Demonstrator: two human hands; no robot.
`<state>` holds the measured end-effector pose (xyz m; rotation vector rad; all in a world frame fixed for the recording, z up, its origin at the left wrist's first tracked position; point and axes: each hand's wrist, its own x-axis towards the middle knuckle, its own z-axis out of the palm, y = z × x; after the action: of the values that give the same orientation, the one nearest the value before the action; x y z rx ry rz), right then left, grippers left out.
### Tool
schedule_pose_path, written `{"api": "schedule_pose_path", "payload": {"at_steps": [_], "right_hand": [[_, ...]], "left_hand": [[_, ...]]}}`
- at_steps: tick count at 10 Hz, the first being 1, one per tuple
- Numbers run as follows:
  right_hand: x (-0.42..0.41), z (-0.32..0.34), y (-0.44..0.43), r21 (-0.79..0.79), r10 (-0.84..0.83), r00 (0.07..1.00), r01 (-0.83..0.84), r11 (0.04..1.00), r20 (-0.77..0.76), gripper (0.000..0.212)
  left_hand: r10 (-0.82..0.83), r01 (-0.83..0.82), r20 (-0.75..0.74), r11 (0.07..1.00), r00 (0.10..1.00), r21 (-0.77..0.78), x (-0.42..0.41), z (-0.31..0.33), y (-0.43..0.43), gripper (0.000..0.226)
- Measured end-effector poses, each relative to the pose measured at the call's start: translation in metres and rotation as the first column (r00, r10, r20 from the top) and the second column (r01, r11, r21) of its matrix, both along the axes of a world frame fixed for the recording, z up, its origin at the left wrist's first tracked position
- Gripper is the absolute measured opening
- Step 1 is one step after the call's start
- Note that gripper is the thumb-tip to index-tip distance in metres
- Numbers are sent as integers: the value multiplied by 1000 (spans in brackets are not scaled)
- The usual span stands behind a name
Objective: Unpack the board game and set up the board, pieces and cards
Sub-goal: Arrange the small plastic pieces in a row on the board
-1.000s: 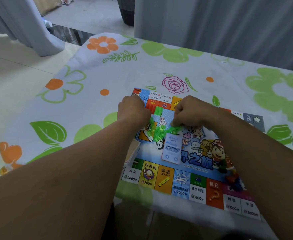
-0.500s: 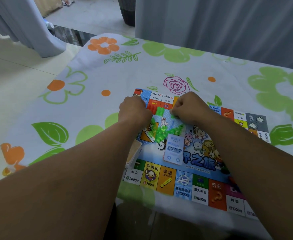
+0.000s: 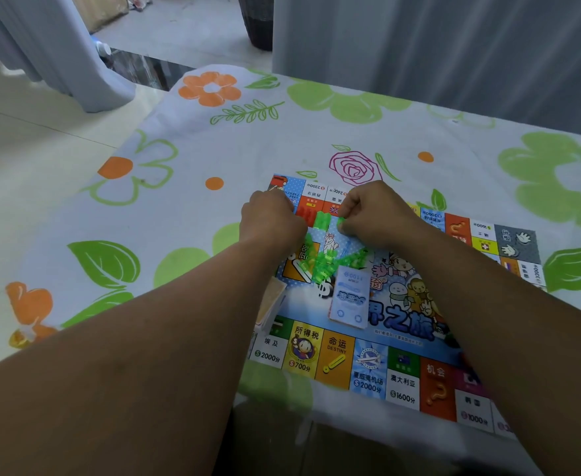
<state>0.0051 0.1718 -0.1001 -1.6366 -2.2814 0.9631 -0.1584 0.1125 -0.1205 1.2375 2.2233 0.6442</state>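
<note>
**A:** Green plastic is being pinched at the fingertips of the right hand (image 3: pixel 378 214): one small green piece (image 3: pixel 341 222), held just over the board (image 3: pixel 402 341).

**B:** A second ago that hand was set lower, down at the loose green pile (image 3: pixel 326 264). It has since been drawn up toward the far row of squares.

**A:** The left hand (image 3: pixel 271 223) is seen knuckles-up with its fingers curled under, and has hardly shifted. Whether anything is gripped there cannot be told.

**B:** Between the two hands, a green cluster (image 3: pixel 321 221) is gathered on the board.

**A:** Nearer in, a blue card deck (image 3: pixel 349 298) is laid on the centre artwork. An orange-backed deck (image 3: pixel 271 302) is tucked at the board's left edge, beside the left forearm.

**B:** Everything is spread over a flowered tablecloth (image 3: pixel 179 207).
</note>
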Motion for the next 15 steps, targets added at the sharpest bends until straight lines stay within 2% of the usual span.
{"api": "schedule_pose_path", "payload": {"at_steps": [10,11,12,13,15], "right_hand": [[4,6,2,28,-12,999,13,1000,-34,13],[16,19,2,-61,-7,1000,7,998,2,10],[25,30,-2,-248,26,997,-6,969,78,19],[29,35,-8,-355,45,987,13,935,154,28],[22,28,-13,-280,20,984,31,960,178,27]], "left_hand": [[-4,4,-1,1000,1000,3,-1,-4,2,30],[-2,2,3,1000,1000,-3,0,-3,2,30],[4,-4,-5,1000,1000,-8,0,-2,2,31],[-3,3,-12,1000,1000,-5,0,-2,2,29],[-5,5,-27,1000,1000,-9,1,0,1,27]]}}
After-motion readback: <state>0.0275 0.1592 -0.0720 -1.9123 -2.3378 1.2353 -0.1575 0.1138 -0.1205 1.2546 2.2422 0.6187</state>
